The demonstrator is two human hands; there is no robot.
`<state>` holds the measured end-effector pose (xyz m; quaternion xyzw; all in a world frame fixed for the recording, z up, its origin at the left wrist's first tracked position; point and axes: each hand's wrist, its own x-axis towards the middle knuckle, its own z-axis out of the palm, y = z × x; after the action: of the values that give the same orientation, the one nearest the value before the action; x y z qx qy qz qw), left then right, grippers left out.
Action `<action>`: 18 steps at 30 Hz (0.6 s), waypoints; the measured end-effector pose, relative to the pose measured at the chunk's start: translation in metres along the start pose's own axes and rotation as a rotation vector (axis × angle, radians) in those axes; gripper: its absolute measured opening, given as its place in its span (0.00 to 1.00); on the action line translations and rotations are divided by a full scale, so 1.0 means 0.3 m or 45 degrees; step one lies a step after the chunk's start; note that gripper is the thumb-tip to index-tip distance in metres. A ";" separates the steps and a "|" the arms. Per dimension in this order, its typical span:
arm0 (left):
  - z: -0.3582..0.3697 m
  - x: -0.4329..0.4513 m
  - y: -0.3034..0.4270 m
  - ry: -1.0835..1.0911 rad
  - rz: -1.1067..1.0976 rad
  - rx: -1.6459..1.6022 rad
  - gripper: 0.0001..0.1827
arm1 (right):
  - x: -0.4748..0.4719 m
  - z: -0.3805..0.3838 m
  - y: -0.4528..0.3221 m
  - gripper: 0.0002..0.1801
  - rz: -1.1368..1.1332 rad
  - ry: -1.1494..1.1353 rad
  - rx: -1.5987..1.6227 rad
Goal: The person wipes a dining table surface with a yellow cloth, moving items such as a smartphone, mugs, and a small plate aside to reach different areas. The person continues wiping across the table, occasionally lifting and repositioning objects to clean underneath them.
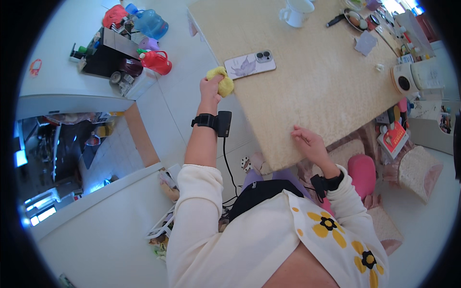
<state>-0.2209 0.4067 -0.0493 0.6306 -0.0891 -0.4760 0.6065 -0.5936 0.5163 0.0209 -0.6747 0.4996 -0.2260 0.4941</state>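
My left hand (210, 88) grips a bunched yellow cloth (224, 83) at the table's left edge. Right beside the cloth, a phone in a pale case with a purple picture (248, 65) lies back up on the beige table (284, 104). My right hand (308, 142) is over the near part of the tabletop, its fingers curled loosely, and no object shows in it. A black device is strapped to each forearm near the wrist, the left one with a cable hanging down.
A white pitcher (297, 13) stands at the far side of the table. A small pan with eggs (356, 19) and a white appliance (403, 78) are at the right. A red jug (155, 62) and a blue water bottle (151, 23) are beyond the left edge. Pink-covered chairs adjoin the near right edge.
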 end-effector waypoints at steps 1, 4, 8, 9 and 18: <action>0.010 0.020 0.005 0.051 0.043 -0.028 0.26 | 0.031 -0.030 -0.015 0.09 0.137 -0.122 -0.018; 0.006 -0.026 -0.018 -0.005 0.027 -0.063 0.23 | 0.215 -0.103 -0.061 0.16 -0.030 -0.177 -0.417; -0.027 -0.223 -0.095 0.005 -0.065 0.112 0.21 | 0.559 -0.074 -0.134 0.41 -0.631 -0.056 -0.689; -0.035 -0.253 -0.103 -0.007 -0.094 0.105 0.21 | 0.624 -0.049 -0.148 0.43 -0.642 -0.076 -0.769; -0.006 0.033 0.030 -0.075 -0.019 0.133 0.22 | 0.861 0.022 -0.190 0.46 -0.659 -0.215 -0.964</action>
<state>-0.2103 0.3989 -0.0467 0.6477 -0.1270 -0.4935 0.5664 -0.4597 0.2882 0.0203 -0.9260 0.3204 -0.0879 0.1793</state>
